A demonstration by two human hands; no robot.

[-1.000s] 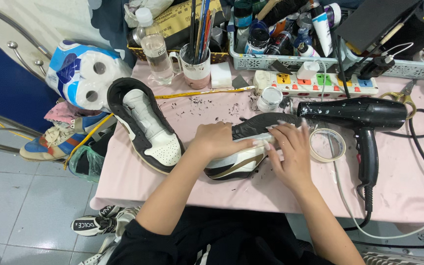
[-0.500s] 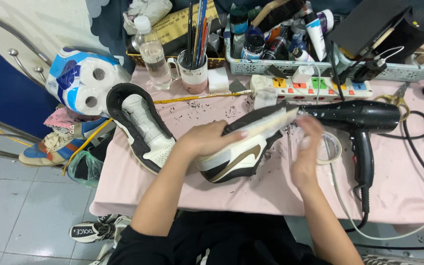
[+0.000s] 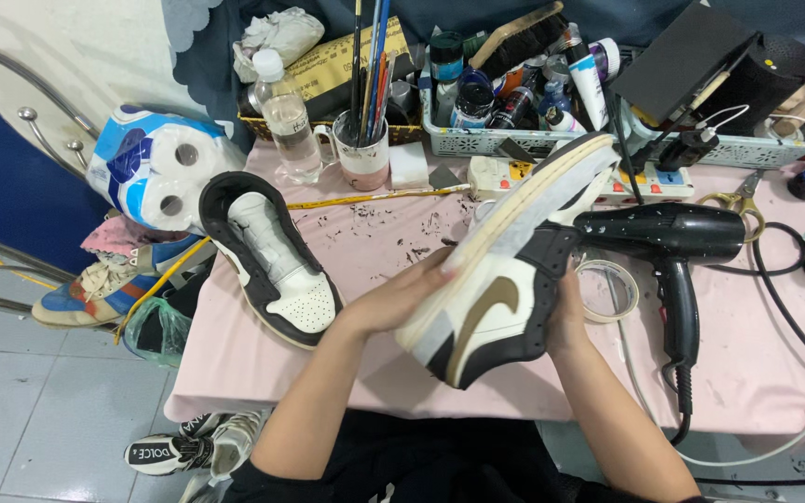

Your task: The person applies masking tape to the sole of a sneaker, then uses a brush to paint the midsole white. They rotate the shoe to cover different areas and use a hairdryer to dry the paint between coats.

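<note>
Holding tilted sneaker (image 3: 505, 279) above pink surface (image 3: 757, 373) beside hairdryer (image 3: 673, 237), left hand (image 3: 393, 303) fingers gripping sole edge, right hand (image 3: 566, 312) fingers clasping upper; looks light, stiff-soled, soft-sided

Left hand (image 3: 393, 298): palm up, fingers (image 3: 435, 272) stretched flat against a raised sneaker (image 3: 505, 279).
Right hand (image 3: 566, 312): curled around the sneaker's far side, mostly hidden.
Forearms: bare, both rising from the lower edge, converging.

A second sneaker (image 3: 272, 265) is lying on the table (image 3: 757, 373), left of the held sneaker (image 3: 505, 270); a hair dryer (image 3: 668, 237) is lying right.
</note>
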